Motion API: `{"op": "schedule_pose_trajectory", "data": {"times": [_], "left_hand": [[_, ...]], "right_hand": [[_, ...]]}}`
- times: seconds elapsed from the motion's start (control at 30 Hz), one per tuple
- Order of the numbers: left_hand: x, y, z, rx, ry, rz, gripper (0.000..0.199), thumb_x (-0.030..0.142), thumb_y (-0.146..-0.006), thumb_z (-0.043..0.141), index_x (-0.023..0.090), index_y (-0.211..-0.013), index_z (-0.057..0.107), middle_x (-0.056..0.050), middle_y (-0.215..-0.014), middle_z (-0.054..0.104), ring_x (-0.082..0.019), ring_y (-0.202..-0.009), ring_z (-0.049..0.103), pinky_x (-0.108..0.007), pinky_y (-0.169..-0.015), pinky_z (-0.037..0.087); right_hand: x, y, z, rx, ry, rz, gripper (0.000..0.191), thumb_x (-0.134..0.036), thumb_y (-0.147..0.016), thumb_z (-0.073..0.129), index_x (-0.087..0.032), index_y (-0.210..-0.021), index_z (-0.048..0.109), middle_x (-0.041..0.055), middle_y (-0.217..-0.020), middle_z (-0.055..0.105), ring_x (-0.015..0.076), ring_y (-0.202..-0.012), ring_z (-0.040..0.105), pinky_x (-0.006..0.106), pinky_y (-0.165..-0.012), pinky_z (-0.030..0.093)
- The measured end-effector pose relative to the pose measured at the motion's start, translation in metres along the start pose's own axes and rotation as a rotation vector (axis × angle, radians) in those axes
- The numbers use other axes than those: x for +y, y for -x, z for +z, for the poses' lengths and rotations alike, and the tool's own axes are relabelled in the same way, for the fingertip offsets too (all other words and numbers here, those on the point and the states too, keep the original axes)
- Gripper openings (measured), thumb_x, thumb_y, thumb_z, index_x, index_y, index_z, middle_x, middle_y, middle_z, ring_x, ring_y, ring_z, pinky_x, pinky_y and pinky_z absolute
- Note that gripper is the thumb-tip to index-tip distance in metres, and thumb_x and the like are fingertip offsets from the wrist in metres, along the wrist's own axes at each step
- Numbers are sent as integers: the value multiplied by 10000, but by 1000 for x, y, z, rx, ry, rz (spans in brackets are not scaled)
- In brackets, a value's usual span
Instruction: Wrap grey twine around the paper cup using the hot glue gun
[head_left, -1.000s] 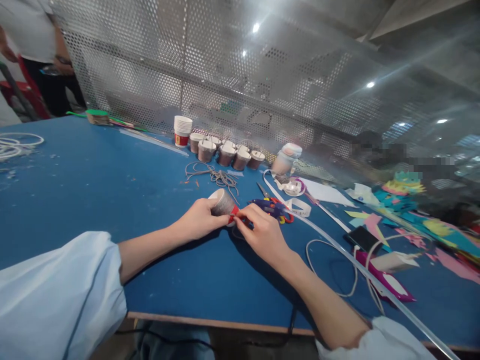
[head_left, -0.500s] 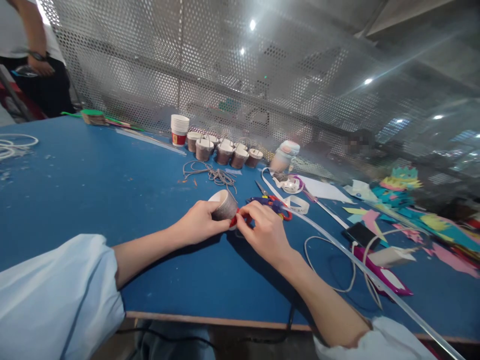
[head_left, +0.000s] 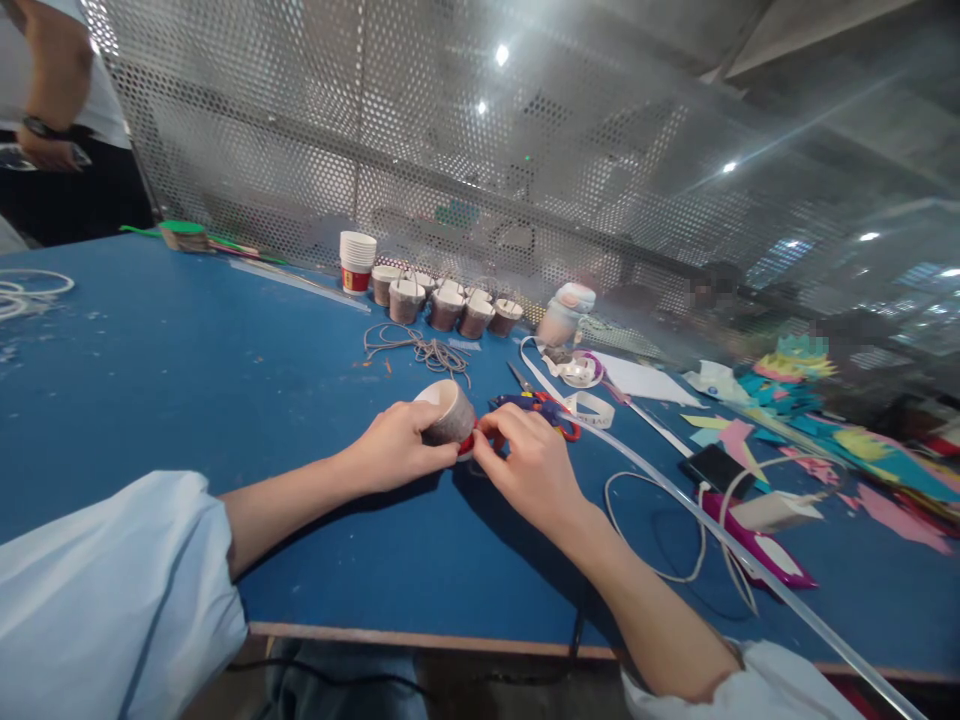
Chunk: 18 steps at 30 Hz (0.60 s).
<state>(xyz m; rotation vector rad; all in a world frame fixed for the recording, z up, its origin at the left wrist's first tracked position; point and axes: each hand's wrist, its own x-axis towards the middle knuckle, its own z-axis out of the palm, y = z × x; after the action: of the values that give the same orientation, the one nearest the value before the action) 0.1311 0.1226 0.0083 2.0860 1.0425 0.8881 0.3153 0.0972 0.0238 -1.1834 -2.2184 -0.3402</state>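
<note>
Two hands (head_left: 397,446) — curled — on cup (head_left: 454,414) (tilted)

Dark capital letters on white ribbon (head_left: 590,411), looped on desk (head_left: 300,400) beside scissors (head_left: 523,379): probably "OVE", part of longer print; rest curves out of view, small and soft. Stack of paper cups (head_left: 358,262) near perforated metal screen (head_left: 247,130): red label (head_left: 355,280) with yellow mark, too small to read. Wrapped paper cup (head_left: 451,415) in hands: red band (head_left: 466,443) near base, mostly covered by fingers (head_left: 486,452), any print illegible.
</note>
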Motion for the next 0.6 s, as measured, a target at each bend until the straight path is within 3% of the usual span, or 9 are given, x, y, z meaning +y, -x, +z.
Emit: {"op": "schedule_pose_trajectory", "data": {"times": [0.27, 0.37, 0.6], "left_hand": [[0, 0, -4, -58, -24, 89, 222, 323, -764, 574, 132, -781, 685, -26, -704, 641, -141, -667, 533, -220, -645, 413], [-2, -1, -5, -83, 23, 56, 234, 342, -752, 590, 120, -744, 663, -7, -655, 590, -125, -627, 505, -215, -617, 399], [0, -1, -10, -100, 181, -44, 260, 346, -763, 519, 131, -634, 590, 7, -605, 492, -119, -593, 448, -211, -537, 366]], "right_hand": [[3, -1, -3, -3, 45, -97, 152, -151, -891, 484, -170, -788, 594, 48, -759, 658, 172, -694, 579, 311, -678, 386], [5, -1, -3, -2, 53, -135, 156, -141, -897, 475, -170, -798, 593, 53, -766, 665, 176, -713, 591, 317, -690, 387], [8, 0, -2, 1, -44, -49, 156, -182, -922, 475, -182, -813, 587, 44, -784, 654, 166, -709, 576, 313, -696, 392]]}}
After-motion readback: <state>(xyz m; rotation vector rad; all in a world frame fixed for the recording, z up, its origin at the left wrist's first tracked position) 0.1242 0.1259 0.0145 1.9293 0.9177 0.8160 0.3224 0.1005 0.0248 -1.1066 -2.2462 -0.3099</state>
